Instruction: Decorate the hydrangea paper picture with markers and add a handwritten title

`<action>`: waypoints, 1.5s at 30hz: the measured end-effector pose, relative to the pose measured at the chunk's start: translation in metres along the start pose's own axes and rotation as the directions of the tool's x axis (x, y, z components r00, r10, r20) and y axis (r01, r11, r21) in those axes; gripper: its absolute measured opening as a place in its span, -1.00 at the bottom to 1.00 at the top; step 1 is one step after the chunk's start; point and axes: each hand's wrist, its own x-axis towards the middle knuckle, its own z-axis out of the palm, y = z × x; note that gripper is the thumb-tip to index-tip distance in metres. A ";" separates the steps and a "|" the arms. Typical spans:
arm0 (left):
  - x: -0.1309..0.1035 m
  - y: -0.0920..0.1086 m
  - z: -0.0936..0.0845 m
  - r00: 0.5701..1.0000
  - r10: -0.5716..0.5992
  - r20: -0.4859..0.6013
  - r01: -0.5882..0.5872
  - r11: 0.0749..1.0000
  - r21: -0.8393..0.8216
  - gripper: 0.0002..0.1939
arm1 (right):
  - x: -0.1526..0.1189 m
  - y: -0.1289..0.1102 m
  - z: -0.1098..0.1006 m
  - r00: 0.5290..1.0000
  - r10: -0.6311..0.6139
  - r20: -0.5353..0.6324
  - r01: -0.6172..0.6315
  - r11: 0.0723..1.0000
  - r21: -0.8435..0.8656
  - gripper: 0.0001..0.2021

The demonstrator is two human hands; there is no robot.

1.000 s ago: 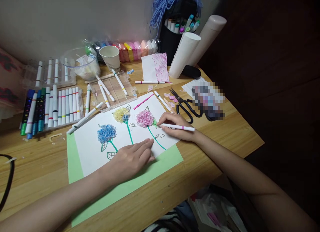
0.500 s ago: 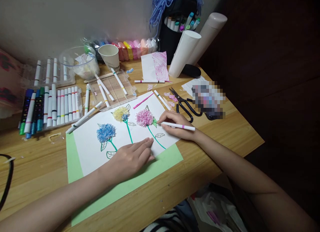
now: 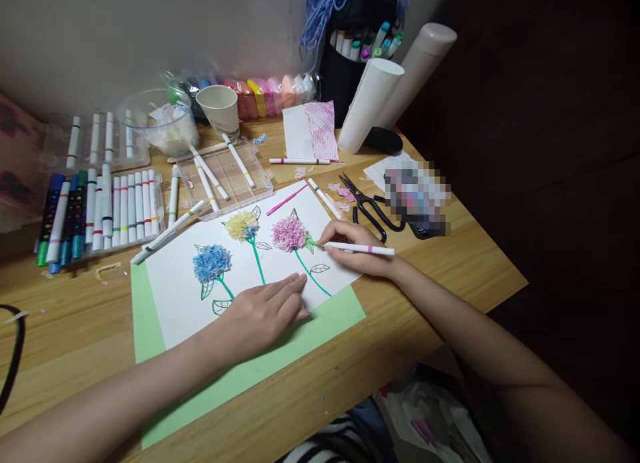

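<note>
My right hand (image 3: 357, 246) grips a white marker (image 3: 367, 249) with a purple band. The marker's tip is at a green-coloured leaf (image 3: 310, 244) beside the pink paper flower (image 3: 289, 234). My left hand (image 3: 267, 315) lies flat on the white sheet (image 3: 175, 323), fingers stretched out and covering part of the drawing's lower edge. Also on the sheet are a blue flower (image 3: 213, 263) and a yellow flower (image 3: 242, 226) with a blue patch, with green stems and outlined leaves. Under the sheet is a green paper (image 3: 200, 410).
Black scissors (image 3: 367, 206) lie right of the sheet. A marker case (image 3: 133, 213), loose markers, a clear lid (image 3: 230, 176), a plastic bowl (image 3: 165, 126) and a paper cup (image 3: 219, 111) stand behind. White cylinders (image 3: 369, 110) and a black pen holder (image 3: 340, 83) are at the back right.
My right hand with the marker has shifted slightly to the right, its tip still by the green leaf. My left hand stays flat in place.
</note>
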 end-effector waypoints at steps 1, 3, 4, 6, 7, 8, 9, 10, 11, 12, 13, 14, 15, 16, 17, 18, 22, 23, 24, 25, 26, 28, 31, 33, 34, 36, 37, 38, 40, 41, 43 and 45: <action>0.000 0.000 0.000 1.000 0.001 -0.001 -0.001 1.000 0.002 -0.80 | 0.000 0.000 0.000 1.000 0.007 0.014 -0.007 1.000 0.012 -0.90; 0.001 0.000 0.000 1.000 0.002 -0.001 -0.002 1.000 0.003 -0.79 | 0.000 0.001 0.000 1.000 0.015 -0.004 -0.015 1.000 0.026 -0.90; 0.001 0.000 -0.001 1.000 0.004 -0.001 -0.004 1.000 0.002 -0.79 | 0.000 0.001 -0.001 1.000 0.016 -0.025 -0.015 1.000 0.024 -0.90; 0.001 0.000 -0.001 1.000 0.004 0.000 -0.004 1.000 0.000 -0.79 | 0.000 0.001 -0.001 1.000 0.013 -0.027 -0.012 1.000 0.027 -0.90; 0.000 0.000 -0.001 1.000 0.002 0.002 -0.002 1.000 -0.001 -0.79 | 0.000 0.001 -0.001 1.000 0.011 -0.002 -0.011 0.999 0.036 -0.90; 0.000 -0.001 -0.001 1.000 0.001 0.003 -0.001 1.000 -0.002 -0.79 | 0.000 0.001 -0.001 1.000 0.013 0.023 -0.014 0.999 0.047 -0.91; 0.000 -0.001 -0.001 1.000 0.001 0.002 -0.001 1.000 -0.004 -0.79 | 0.000 0.001 -0.001 0.999 0.017 0.032 -0.019 0.998 0.056 -0.92; -0.001 -0.001 0.000 1.000 0.000 0.003 0.000 1.000 -0.006 -0.79 | 0.000 0.002 -0.001 1.000 0.021 0.021 -0.022 0.998 0.061 -0.92; -0.001 -0.001 0.000 1.000 0.002 0.005 -0.001 1.000 -0.009 -0.79 | 0.000 0.002 -0.001 1.000 0.023 -0.002 -0.023 0.998 0.059 -0.93; -0.001 -0.002 0.000 1.000 0.002 0.007 -0.002 1.000 -0.011 -0.79 | 0.000 0.002 -0.001 0.999 0.025 -0.028 -0.023 0.998 0.052 -0.93; -0.001 -0.002 0.000 1.000 0.004 0.009 -0.003 1.000 -0.013 -0.79 | 0.000 0.002 0.000 0.999 0.023 -0.038 -0.021 0.999 0.046 -0.93; -0.001 -0.001 0.000 1.000 0.005 0.010 -0.005 1.000 -0.016 -0.79 | 0.000 0.002 0.000 0.999 0.019 -0.031 -0.017 0.999 0.048 -0.93; -0.001 -0.001 0.000 1.000 0.006 0.011 -0.006 1.000 -0.019 -0.79 | 0.000 0.003 0.000 1.000 0.016 -0.015 -0.015 0.999 0.052 -0.93; -0.001 -0.001 0.000 1.000 0.007 0.011 -0.007 1.000 -0.022 -0.79 | 0.000 0.002 0.000 1.000 0.018 -0.002 -0.018 0.998 0.056 -0.93; 0.000 -0.001 0.000 1.000 0.007 0.011 -0.007 1.000 -0.026 -0.79 | 0.000 0.002 0.000 1.000 0.023 -0.002 -0.023 0.998 0.059 -0.93; 0.000 -0.001 0.000 1.000 0.006 0.013 -0.006 1.000 -0.030 -0.79 | 0.000 0.002 0.000 0.999 0.029 -0.014 -0.028 0.998 0.060 -0.93; 0.000 -0.002 0.000 1.000 0.001 0.021 -0.001 0.999 -0.037 -0.80 | -0.001 0.001 -0.001 1.000 0.029 0.011 -0.029 0.997 0.076 -0.92; 0.000 -0.002 0.000 1.000 0.002 0.019 -0.001 0.999 -0.036 -0.80 | -0.001 0.001 -0.001 0.999 0.026 0.026 -0.028 0.996 0.081 -0.92; 0.000 -0.002 0.000 1.000 0.003 0.016 -0.003 0.999 -0.035 -0.80 | -0.001 0.001 -0.001 0.999 0.025 0.032 -0.027 0.996 0.083 -0.92; 0.000 -0.002 0.000 1.000 0.005 0.013 -0.004 0.999 -0.034 -0.79 | -0.002 0.001 -0.001 0.999 0.025 0.032 -0.027 0.996 0.083 -0.92; 0.000 -0.002 0.000 1.000 0.005 0.012 -0.005 0.999 -0.034 -0.79 | -0.002 0.001 -0.001 0.999 0.023 0.030 -0.026 0.996 0.084 -0.92; 0.000 -0.002 0.000 1.000 0.002 0.013 -0.002 0.999 -0.032 -0.80 | -0.004 0.002 -0.001 0.999 0.012 0.048 -0.017 0.995 0.095 -0.93; 0.000 -0.002 0.000 1.000 0.000 0.010 0.000 1.000 -0.027 -0.81 | -0.004 0.003 -0.002 0.998 0.009 0.068 -0.017 0.994 0.108 -0.94; 0.000 -0.001 -0.001 1.000 0.003 0.007 -0.003 1.000 -0.024 -0.81 | -0.004 0.002 -0.002 0.998 0.014 0.066 -0.021 0.994 0.110 -0.94; 0.000 -0.001 -0.001 1.000 0.004 0.004 -0.004 1.000 -0.023 -0.81 | -0.004 0.002 -0.001 0.998 0.012 0.067 -0.019 0.993 0.113 -0.94; 0.000 -0.001 -0.001 1.000 0.006 0.002 -0.006 1.000 -0.022 -0.80 | -0.003 0.002 0.000 0.998 0.010 0.055 -0.017 0.993 0.113 -0.95; 0.000 -0.001 -0.001 1.000 0.007 0.002 -0.007 1.000 -0.021 -0.80 | -0.002 0.002 0.000 0.999 0.020 0.034 -0.023 0.995 0.102 -0.95; 0.001 -0.001 -0.002 1.000 0.008 0.001 -0.008 1.000 -0.020 -0.80 | -0.001 0.002 0.001 0.999 0.034 0.006 -0.035 0.996 0.084 -0.95; 0.001 -0.001 -0.002 1.000 0.010 -0.001 -0.010 1.000 -0.016 -0.80 | 0.000 0.001 0.003 0.997 0.055 -0.045 -0.054 0.998 0.039 -0.92; 0.001 -0.001 -0.002 1.000 0.011 -0.002 -0.011 1.000 -0.014 -0.81 | 0.000 0.001 0.003 0.997 0.056 -0.060 -0.055 0.998 0.022 -0.90; 0.000 -0.001 -0.001 1.000 0.014 -0.008 -0.014 1.000 -0.011 -0.81 | 0.001 0.001 0.004 0.997 0.042 -0.062 -0.041 0.999 0.004 -0.88; 0.000 -0.001 -0.001 1.000 0.012 -0.012 -0.012 1.000 -0.010 -0.81 | 0.002 0.001 0.004 0.998 0.027 -0.060 -0.027 1.000 0.001 -0.86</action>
